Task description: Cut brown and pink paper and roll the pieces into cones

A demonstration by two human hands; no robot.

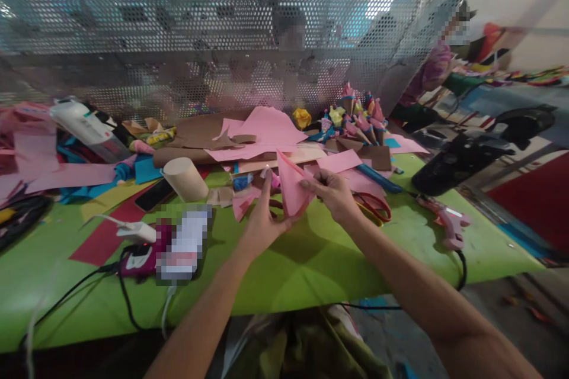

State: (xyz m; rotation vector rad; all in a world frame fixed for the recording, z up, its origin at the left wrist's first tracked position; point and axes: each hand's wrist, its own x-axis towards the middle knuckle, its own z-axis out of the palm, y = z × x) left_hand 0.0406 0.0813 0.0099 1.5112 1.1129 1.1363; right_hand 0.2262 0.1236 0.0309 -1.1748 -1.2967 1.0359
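Note:
A folded piece of pink paper [293,186], pointed at its top, stands between my hands above the green table [284,284]. My left hand [264,213] grips its lower left edge, thumb in front and fingers partly hidden behind it. On its right edge, my right hand [331,189] pinches the paper between thumb and fingers. Just behind lie small pink scraps [242,206] and a blue crumpled bit [242,182]. Scissors with red and yellow handles [377,207] rest beside my right wrist.
A pink glue gun [453,225] and a black object [462,160] are at the right. On the left are a cardboard tube [184,179], a phone [184,246], a power strip [137,260] with cables and a white bottle [89,127]. Small paper cones [364,121] cluster at the back.

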